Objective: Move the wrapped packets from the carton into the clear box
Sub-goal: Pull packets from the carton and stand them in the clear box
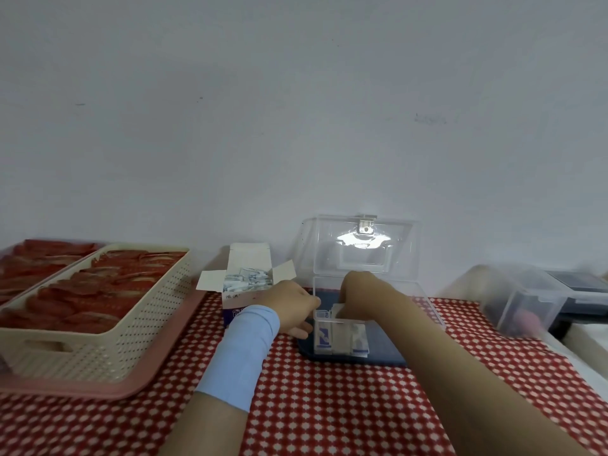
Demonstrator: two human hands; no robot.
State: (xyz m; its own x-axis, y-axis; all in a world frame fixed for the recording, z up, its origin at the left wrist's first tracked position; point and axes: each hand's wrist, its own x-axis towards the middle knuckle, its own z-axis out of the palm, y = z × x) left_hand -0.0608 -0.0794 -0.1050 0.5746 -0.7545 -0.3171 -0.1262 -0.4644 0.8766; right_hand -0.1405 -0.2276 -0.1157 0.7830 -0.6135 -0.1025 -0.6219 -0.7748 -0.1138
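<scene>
Head view: nearest you, a red cloth (329, 406) with white dots covers the bench (493, 390). Your left hand (294, 306), a pale blue sleeve (240, 353) on its wrist, grips the left wall of the clear box (424, 307), fingers curled against it. Your right hand (360, 287) reaches down into the box above white packets (342, 337) standing at its front. Its fingers are hidden, so you cannot tell its grip. Left of the box stands the open carton (237, 311), with more packets inside. Further left, a cream basket (108, 330) sits on a pink tray (138, 386). The lid (362, 255) stands up against the pale wall (296, 110).
</scene>
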